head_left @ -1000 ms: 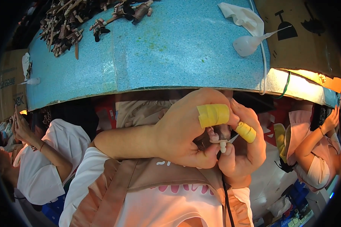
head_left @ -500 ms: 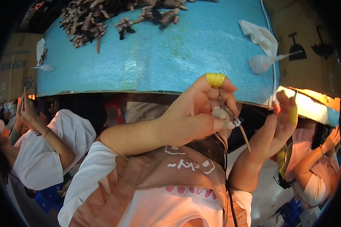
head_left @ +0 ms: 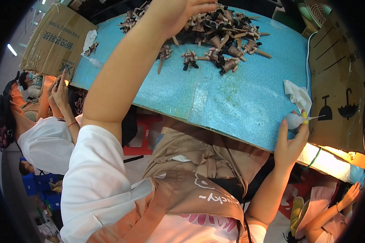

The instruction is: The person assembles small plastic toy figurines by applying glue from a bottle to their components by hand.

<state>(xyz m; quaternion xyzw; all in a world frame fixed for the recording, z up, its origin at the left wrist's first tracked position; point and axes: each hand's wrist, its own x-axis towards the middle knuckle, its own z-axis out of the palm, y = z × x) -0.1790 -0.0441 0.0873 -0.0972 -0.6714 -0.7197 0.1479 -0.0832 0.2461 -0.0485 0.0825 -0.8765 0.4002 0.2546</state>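
My left hand (head_left: 174, 18) reaches far over the worktable, cut off by the upper edge of the picture. Its visible fingers are stretched out above a pile of small brown-and-black figures (head_left: 215, 28), and nothing shows in them. One figure (head_left: 189, 59) lies apart at the near side of the pile. At the table's right side, my right hand (head_left: 292, 139) has its fingers round a small translucent squeeze bottle (head_left: 293, 121) with a thin nozzle that points right. Yellow tape wraps one of its fingers.
A blue mat (head_left: 239, 101) covers the table. Crumpled white tissue (head_left: 298, 95) lies beyond the bottle, beside a white cable (head_left: 308, 56). Cardboard boxes stand right (head_left: 340, 101) and left (head_left: 54, 38). A second bottle (head_left: 94, 61) lies at far left. Other people sit at both sides.
My left hand has swung from in front of my chest up to the pile; the small figure it held no longer shows in it. My right hand has moved onto the squeeze bottle.
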